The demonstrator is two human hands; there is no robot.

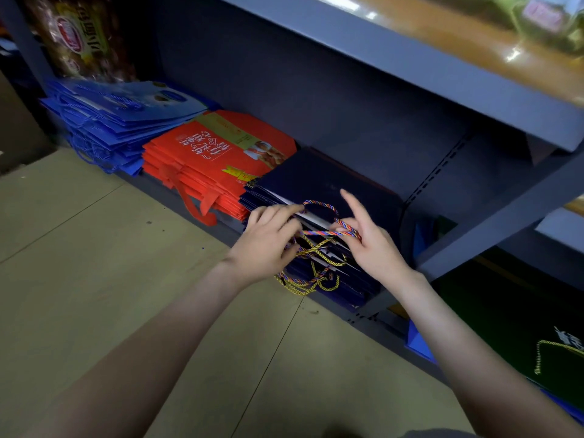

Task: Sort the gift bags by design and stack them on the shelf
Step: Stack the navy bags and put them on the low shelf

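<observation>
Three stacks of flat gift bags lie side by side on the low grey shelf: blue bags at the left, red bags in the middle, dark navy bags at the right. Twisted cord handles, gold and multicoloured, spill from the navy stack's front edge. My left hand pinches a multicoloured cord at the stack's front. My right hand has the same cord looped round its curled fingers, its index finger pointing up.
A grey upper shelf overhangs the stacks, with packaged goods on it. A bag of snacks stands behind the blue stack. A slotted upright and a green bag with a gold cord are at the right. Tan floor lies in front.
</observation>
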